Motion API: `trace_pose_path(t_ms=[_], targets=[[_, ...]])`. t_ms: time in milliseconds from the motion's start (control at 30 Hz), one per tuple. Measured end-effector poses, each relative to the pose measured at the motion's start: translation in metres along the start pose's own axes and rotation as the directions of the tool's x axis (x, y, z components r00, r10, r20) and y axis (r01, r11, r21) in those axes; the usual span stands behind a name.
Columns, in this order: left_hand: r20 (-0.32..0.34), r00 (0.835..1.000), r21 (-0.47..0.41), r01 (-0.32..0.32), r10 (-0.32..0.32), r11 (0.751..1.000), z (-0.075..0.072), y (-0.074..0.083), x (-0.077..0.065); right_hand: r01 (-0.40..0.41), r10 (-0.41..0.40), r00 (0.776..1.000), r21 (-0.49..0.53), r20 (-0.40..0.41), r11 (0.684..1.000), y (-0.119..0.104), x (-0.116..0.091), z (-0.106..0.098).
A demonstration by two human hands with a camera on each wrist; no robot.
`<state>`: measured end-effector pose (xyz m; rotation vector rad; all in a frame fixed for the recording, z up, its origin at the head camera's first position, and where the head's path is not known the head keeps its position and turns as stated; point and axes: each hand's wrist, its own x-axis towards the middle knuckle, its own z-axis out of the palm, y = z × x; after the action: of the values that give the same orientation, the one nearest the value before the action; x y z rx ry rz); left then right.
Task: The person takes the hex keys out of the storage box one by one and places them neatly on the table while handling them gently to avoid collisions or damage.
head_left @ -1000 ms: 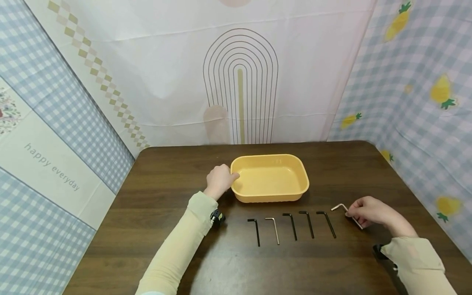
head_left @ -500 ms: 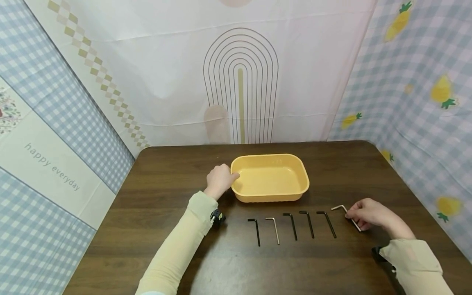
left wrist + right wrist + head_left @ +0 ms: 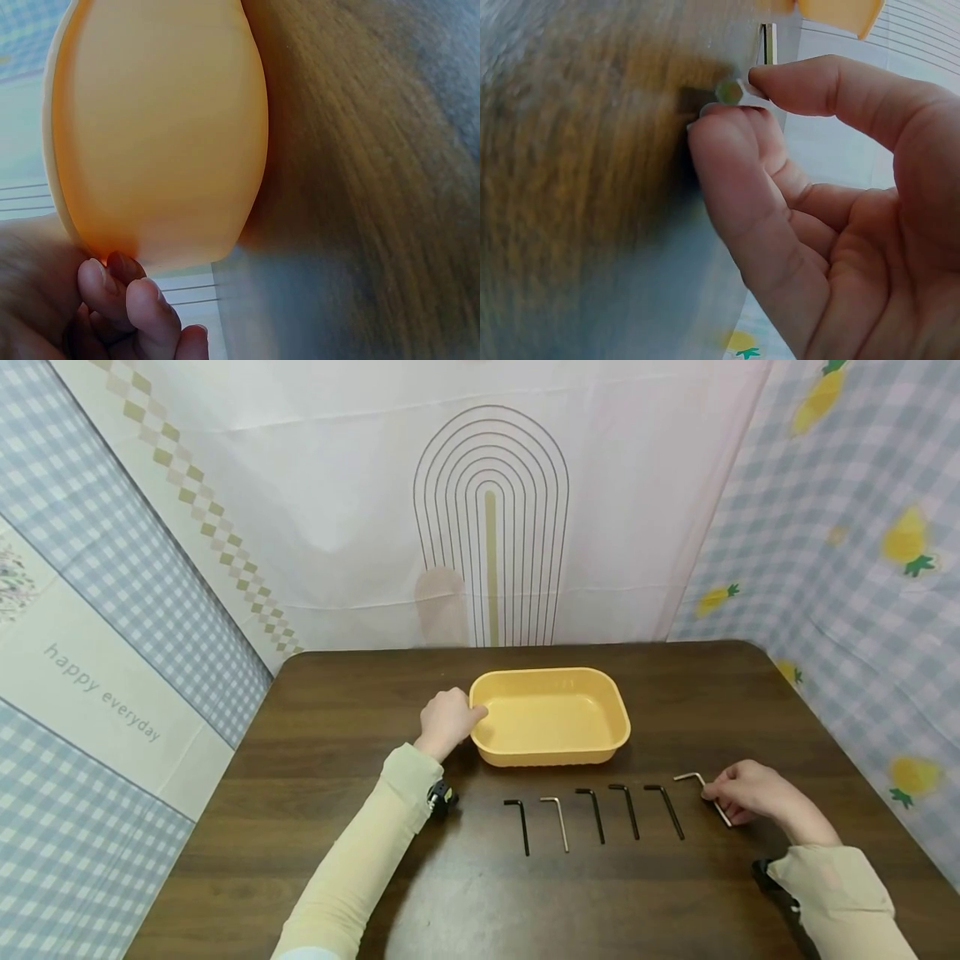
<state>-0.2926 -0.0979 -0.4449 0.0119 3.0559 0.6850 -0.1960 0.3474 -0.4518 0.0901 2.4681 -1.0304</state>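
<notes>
My left hand (image 3: 448,722) grips the left rim of a yellow plastic tub (image 3: 551,758), thumb over the inside. In the left wrist view the curled fingers (image 3: 154,307) show under the tub's end wall (image 3: 165,135). Over at the right, my right hand (image 3: 761,793) pinches a silver hex key (image 3: 689,775) by its long arm between thumb and fingers, low at the tabletop. Its short arm points left. The right wrist view shows the key's end (image 3: 730,91) close to the thumb tip.
Left of the held key, several hex keys lie in a row in front of the tub: a black one (image 3: 523,828), a silver one (image 3: 561,824), then more black ones (image 3: 667,812). The brown wooden table (image 3: 337,693) meets hanging cloths at its back and sides.
The long end of the silver hex key has swung slightly left along with my right hand. My left hand keeps its grip on the tub. The head view has tilted slightly.
</notes>
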Motion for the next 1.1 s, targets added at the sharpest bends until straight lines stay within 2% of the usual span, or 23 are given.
trace_pose_path(t_ms=[200,500,767,1100], targets=[[0.008,1.000,0.003,0.004,-0.004,1.000,0.0009,0.0000,-0.0005,-0.014,0.014,1.000,0.023,-0.003,1.000,0.0018,-0.0006,0.0021],[0.005,1.000,-0.001,0.015,-0.015,1.000,-0.0003,0.0011,-0.0010,-0.030,0.030,1.000,-0.007,-0.005,1.000,0.0013,-0.0009,0.0019],[0.007,1.000,0.002,0.012,-0.012,1.000,-0.0003,0.0012,-0.0005,-0.034,0.033,0.999,-0.029,-0.009,0.999,0.0015,-0.0011,0.0020],[0.020,1.000,0.019,-0.006,0.006,1.000,-0.0014,0.0014,-0.0003,-0.030,0.030,1.000,-0.006,-0.003,1.000,0.0033,-0.0014,0.0024]])
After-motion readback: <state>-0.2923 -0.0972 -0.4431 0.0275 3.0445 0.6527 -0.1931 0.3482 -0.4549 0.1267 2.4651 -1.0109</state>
